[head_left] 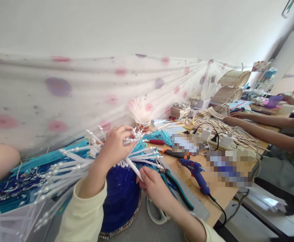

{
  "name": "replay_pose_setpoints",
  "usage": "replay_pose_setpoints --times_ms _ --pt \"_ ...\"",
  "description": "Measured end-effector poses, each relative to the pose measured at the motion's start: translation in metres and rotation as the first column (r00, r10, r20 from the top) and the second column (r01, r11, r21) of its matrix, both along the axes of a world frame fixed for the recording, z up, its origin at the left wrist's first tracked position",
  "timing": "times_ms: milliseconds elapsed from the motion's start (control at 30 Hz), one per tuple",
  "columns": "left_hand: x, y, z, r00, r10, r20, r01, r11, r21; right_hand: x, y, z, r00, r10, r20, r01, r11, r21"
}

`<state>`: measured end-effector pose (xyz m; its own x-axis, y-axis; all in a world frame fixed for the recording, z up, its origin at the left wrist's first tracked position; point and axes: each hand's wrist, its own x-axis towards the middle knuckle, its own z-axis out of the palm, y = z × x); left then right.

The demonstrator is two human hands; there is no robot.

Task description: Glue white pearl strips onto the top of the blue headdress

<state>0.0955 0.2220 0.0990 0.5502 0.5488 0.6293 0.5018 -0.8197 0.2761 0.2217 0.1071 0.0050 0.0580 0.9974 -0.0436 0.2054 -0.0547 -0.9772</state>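
Observation:
A blue headdress-like craft piece (121, 195) with a beaded rim lies in front of me. White spikes tipped with pearls (61, 168) fan out from it to the left and right. My left hand (116, 146) is closed around the cluster of white spikes at the top of the piece. My right hand (153, 185) pinches the pointed end of one white spike (134, 169) just below that cluster. Turquoise trim (159, 136) lies behind the hands.
A blue glue gun (196, 173) with a black cord, pliers with teal handles (178, 190) and white scissors (157, 215) lie on the wooden table (217, 191). A paper cup of white sticks (143, 125) stands behind. Another person's arms (263, 129) reach over popsicle sticks at right.

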Motion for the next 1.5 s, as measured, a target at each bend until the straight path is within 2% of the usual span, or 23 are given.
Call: replay_pose_setpoints --times_ms 67,133,300,367,433,500,567,633,700,767,900,1033,1100,1167,1300,1500 --pt "0.0 -0.001 0.0 1.0 -0.018 0.002 0.018 1.0 -0.012 -0.006 -0.002 -0.008 0.994 -0.03 -0.105 0.027 0.999 -0.029" --pt "0.0 -0.002 0.0 1.0 -0.032 0.0 0.032 0.999 -0.022 -0.011 -0.004 -0.009 0.976 -0.016 -0.216 -0.004 0.996 -0.089" --pt "0.0 0.0 -0.002 0.999 -0.036 0.033 0.036 0.999 -0.015 -0.008 -0.016 0.005 0.905 0.073 -0.419 -0.174 0.963 -0.208" --pt "0.0 0.002 -0.003 0.998 -0.045 0.048 0.045 0.999 -0.008 -0.003 -0.025 0.005 0.864 0.122 -0.489 -0.249 0.947 -0.203" --pt "0.0 0.003 -0.004 0.997 -0.061 0.048 0.062 0.998 -0.005 0.005 -0.037 0.0 0.816 0.231 -0.53 -0.35 0.927 -0.134" --pt "0.001 0.001 -0.004 0.996 -0.075 0.041 0.075 0.997 -0.008 0.016 -0.05 -0.006 0.805 0.382 -0.453 -0.457 0.887 -0.064" --pt "0.002 -0.002 -0.003 0.996 -0.081 0.035 0.081 0.997 -0.004 0.028 -0.062 -0.01 0.788 0.566 -0.244 -0.596 0.8 -0.07" --pt "0.003 -0.005 -0.002 0.996 -0.082 0.03 0.081 0.997 0.009 0.041 -0.072 -0.01 0.678 0.733 -0.055 -0.732 0.668 -0.135" --pt "0.003 -0.007 -0.002 0.996 -0.081 0.024 0.08 0.996 0.028 0.054 -0.08 -0.008 0.587 0.808 0.048 -0.789 0.584 -0.188" --pt "0.004 -0.008 -0.003 0.997 -0.072 0.018 0.071 0.996 0.045 0.066 -0.086 -0.007 0.591 0.801 0.093 -0.77 0.595 -0.231" --pt "0.004 -0.006 -0.006 0.999 -0.035 -0.011 0.035 0.998 0.056 0.082 -0.098 -0.011 0.683 0.727 0.063 -0.682 0.667 -0.3" --pt "0.003 -0.006 -0.004 1.0 -0.021 -0.012 0.022 0.998 0.06 0.087 -0.107 -0.021 0.779 0.626 0.006 -0.604 0.754 -0.258" --pt "0.003 -0.007 -0.003 0.999 -0.038 0.001 0.038 0.998 0.047 0.087 -0.109 -0.024 0.836 0.549 0.014 -0.533 0.816 -0.223" --pt "0.002 -0.007 -0.002 0.997 -0.068 0.023 0.067 0.997 0.03 0.086 -0.11 -0.025 0.877 0.481 -0.019 -0.473 0.854 -0.218" --pt "0.0 -0.008 -0.002 0.987 -0.137 0.087 0.135 0.99 0.03 0.086 -0.11 -0.027 0.899 0.415 -0.139 -0.437 0.868 -0.238" --pt "-0.003 -0.026 0.008 0.967 -0.168 0.192 0.159 0.985 0.061 0.086 -0.109 -0.03 0.912 0.373 -0.173 -0.399 0.903 -0.158"
